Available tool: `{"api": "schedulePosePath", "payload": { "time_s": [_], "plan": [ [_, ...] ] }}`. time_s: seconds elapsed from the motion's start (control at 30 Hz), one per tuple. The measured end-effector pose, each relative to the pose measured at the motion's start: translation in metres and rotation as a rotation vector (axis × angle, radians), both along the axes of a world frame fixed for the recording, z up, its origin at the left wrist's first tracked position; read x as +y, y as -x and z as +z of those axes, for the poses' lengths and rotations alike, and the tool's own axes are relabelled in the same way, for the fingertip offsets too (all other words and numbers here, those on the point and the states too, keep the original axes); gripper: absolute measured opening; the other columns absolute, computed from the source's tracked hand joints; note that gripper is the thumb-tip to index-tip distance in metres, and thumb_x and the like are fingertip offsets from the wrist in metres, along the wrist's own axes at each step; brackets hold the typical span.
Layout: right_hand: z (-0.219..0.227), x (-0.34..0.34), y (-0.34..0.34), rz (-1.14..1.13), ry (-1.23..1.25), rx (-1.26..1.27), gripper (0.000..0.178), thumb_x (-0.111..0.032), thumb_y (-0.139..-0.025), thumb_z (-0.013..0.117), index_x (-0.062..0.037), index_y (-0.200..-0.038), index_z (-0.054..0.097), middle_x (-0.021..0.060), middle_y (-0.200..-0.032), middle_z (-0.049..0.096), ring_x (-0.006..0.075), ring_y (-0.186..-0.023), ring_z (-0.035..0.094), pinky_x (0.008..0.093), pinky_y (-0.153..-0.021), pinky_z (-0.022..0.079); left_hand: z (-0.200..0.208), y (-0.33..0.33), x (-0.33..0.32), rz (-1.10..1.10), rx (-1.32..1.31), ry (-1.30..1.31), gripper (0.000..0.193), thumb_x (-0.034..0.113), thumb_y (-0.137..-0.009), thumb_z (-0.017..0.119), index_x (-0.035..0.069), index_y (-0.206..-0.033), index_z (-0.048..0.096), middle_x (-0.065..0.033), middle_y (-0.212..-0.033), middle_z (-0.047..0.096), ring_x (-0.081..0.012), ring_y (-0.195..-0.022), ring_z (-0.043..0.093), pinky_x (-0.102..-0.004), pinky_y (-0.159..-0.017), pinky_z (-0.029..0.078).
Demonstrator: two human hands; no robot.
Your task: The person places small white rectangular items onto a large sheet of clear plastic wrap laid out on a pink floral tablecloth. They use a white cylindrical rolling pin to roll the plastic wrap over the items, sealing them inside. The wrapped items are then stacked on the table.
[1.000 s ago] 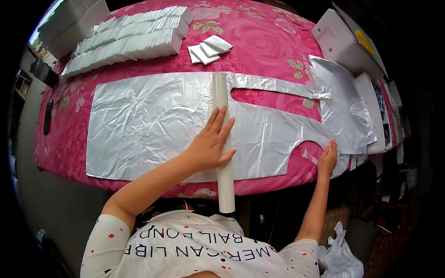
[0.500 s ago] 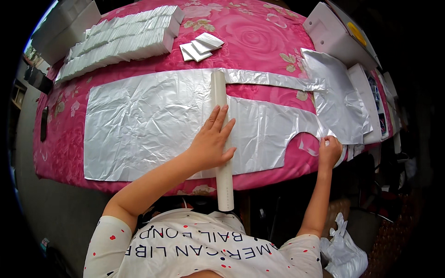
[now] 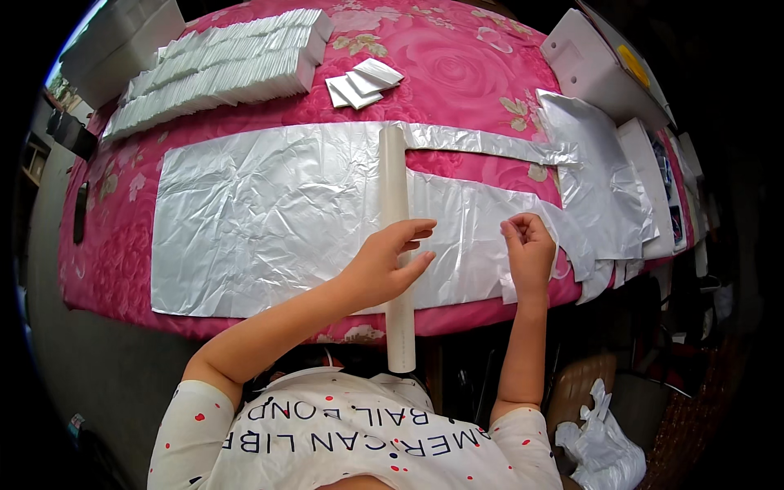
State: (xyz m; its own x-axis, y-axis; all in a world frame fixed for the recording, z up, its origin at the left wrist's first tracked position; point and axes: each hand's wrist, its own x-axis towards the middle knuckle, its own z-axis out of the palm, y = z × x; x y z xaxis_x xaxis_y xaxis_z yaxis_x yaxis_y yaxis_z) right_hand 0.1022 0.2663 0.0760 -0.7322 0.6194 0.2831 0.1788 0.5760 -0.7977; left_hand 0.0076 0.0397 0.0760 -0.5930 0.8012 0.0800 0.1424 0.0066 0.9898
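A long, pale tube [image 3: 394,180] lies across a flat, silvery plastic bag [image 3: 269,212] on the pink table [image 3: 465,73]. The left hand [image 3: 384,265] is over the tube, its fingers half open and its thumb apart, not gripping anything. The right hand [image 3: 531,249] is to the right of the tube. Its fingers bend close to its thumb; I can't tell if they hold plastic. Small white packets [image 3: 363,83] lie past the tube's far end.
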Motion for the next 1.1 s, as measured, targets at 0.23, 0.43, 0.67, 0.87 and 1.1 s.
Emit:
{"api": "schedulePosePath", "payload": {
  "time_s": [0.23,0.43,0.67,0.87,1.1],
  "plan": [
    [0.022,-0.125,0.021,0.708,-0.195,0.05,0.013,-0.004,-0.072,0.068,-0.0033,-0.083,0.061,0.0073,-0.074,0.062,0.0229,-0.065,0.06,0.03,-0.059,0.047,0.012,0.027,-0.013,-0.286,-0.982,0.126,0.043,0.027,-0.09,0.055,-0.003,-0.121,0.05,-0.0088,-0.109,0.058,-0.0128,-0.097,0.056,-0.028,-0.084,0.046],
    [0.011,-0.151,0.002,0.914,-0.279,0.098,0.029,-0.014,-0.073,0.07,-0.0077,-0.099,0.059,0.0075,-0.095,0.061,0.0244,-0.086,0.058,0.0355,-0.075,0.046,-0.003,0.044,-0.031,-0.456,-0.604,0.357,0.029,0.019,-0.089,0.057,-0.004,-0.106,0.06,-0.0065,-0.092,0.065,-0.0094,-0.081,0.06,-0.0217,-0.072,0.049],
    [-0.03,-0.125,-0.066,-0.02,-0.538,-0.167,0.07,-0.029,-0.067,0.076,-0.0018,-0.124,0.044,0.0159,-0.118,0.049,0.0348,-0.109,0.043,0.0447,-0.094,0.034,0.002,0.037,-0.036,-0.33,-0.665,0.394,0.023,0.016,-0.091,0.052,-0.002,-0.101,0.062,-0.0073,-0.085,0.067,-0.0124,-0.073,0.065,-0.025,-0.066,0.053],
    [-0.046,-0.09,-0.088,0.129,-0.087,-0.198,0.054,-0.008,-0.068,0.074,-0.0028,-0.118,0.053,0.0152,-0.099,0.058,0.0255,-0.085,0.057,0.0353,-0.076,0.047,0.001,0.043,-0.041,-0.304,-0.617,0.421,0.024,0.017,-0.092,0.052,-0.002,-0.101,0.062,-0.0072,-0.084,0.067,-0.0112,-0.072,0.064,-0.0235,-0.065,0.051],
    [0.025,0.04,-0.065,0.061,0.972,0.145,0.025,-0.025,-0.086,0.057,-0.0033,-0.073,0.055,0.0046,-0.06,0.051,0.0145,-0.054,0.05,0.0269,-0.055,0.042,0.005,0.062,-0.077,-0.229,-0.564,0.461,0.024,0.019,-0.091,0.054,-0.001,-0.099,0.063,-0.0075,-0.084,0.067,-0.0113,-0.073,0.063,-0.0239,-0.066,0.051]
  ]
}}
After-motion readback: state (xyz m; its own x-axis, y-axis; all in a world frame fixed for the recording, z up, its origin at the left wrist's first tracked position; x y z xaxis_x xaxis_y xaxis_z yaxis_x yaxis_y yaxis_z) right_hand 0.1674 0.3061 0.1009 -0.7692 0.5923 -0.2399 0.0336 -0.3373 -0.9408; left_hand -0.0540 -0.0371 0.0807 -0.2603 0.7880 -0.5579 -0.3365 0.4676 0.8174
